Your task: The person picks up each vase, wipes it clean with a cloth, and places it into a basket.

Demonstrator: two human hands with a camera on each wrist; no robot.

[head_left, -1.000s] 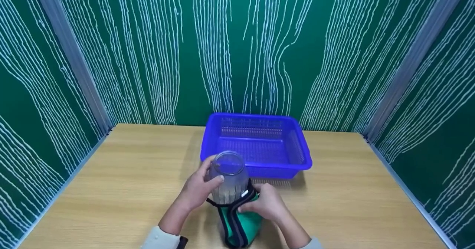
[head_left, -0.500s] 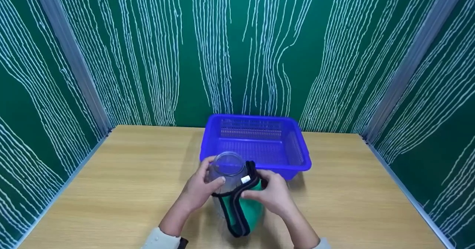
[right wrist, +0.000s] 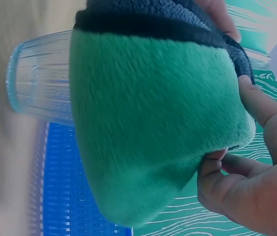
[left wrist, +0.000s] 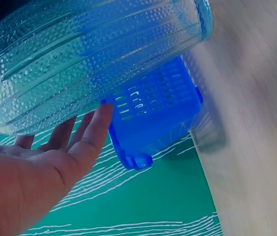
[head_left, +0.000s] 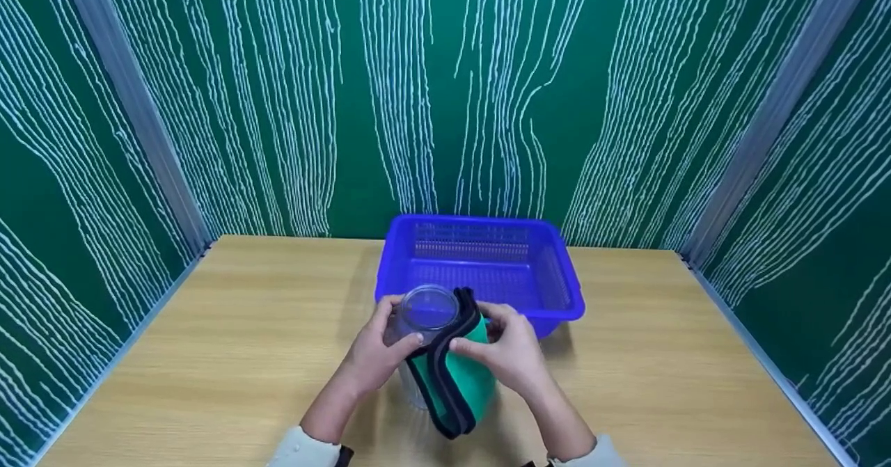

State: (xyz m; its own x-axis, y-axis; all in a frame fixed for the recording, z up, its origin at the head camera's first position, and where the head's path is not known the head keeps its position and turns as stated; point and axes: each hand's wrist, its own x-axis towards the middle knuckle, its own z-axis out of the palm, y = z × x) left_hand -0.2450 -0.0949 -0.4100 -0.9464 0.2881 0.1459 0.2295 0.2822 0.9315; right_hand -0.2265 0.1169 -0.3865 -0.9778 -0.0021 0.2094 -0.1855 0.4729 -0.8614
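Note:
A clear glass jar (head_left: 416,392) with ribbed, pebbled sides stands in front of me, its round mouth facing up. My left hand (head_left: 369,355) grips its upper left side, thumb near the rim. Against the jar's right and front lies a green plush cloth (head_left: 470,376) with dark edging and a grey back. My right hand (head_left: 515,355) pinches that cloth near its upper edge, thumb on the green side. In the right wrist view the cloth (right wrist: 153,98) hides most of the jar, whose lower end (right wrist: 40,73) sticks out beyond it.
A blue plastic basket (head_left: 480,312) with slotted sides sits just behind the jar on the wooden table (head_left: 230,355). Green panels (head_left: 592,105) with white wavy lines stand at the back and sides, joined by grey corner posts (head_left: 779,98).
My right hand has slid upward with the cloth, whose upper edge now reaches the jar's mouth. The left hand has kept its grip and place.

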